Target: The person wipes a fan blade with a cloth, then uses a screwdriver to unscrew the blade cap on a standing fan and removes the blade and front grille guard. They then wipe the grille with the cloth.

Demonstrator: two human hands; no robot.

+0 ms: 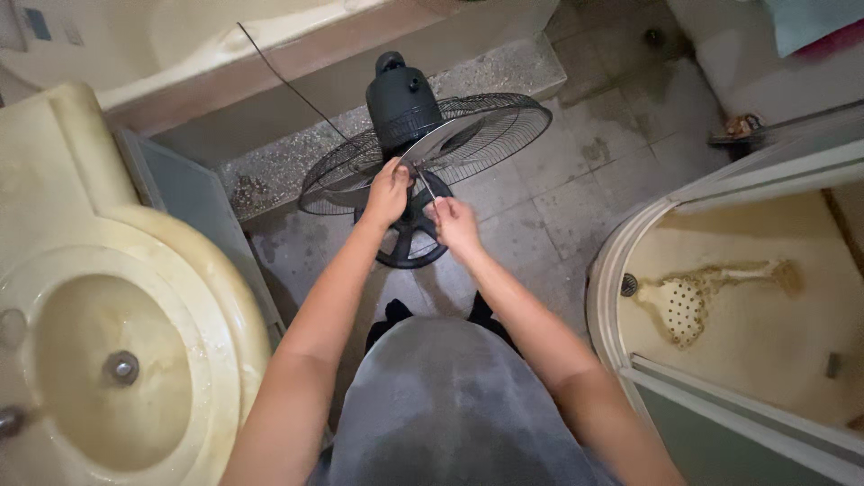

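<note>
A black fan [399, 99] stands on the tiled floor with its wire rear grille [504, 126] tilted back and its motor housing on top. A grey blade [432, 144] shows in front of the grille. My left hand [389, 191] grips the fan at the hub, by the blade's base. My right hand [453, 223] pinches a thin metal tool [427, 186] whose tip points up at the hub. Below both hands lies the fan's round spoked base [410, 243]. A thin cord [288, 81] runs from the fan up to the left.
A cream washbasin [99, 360] fills the left side, with a bathtub edge [225, 54] behind it. A curved shower tray [720, 306] with a stained floor and glass door frame sits at right. A stone step [504, 76] lies behind the fan. My grey-clad knees are below.
</note>
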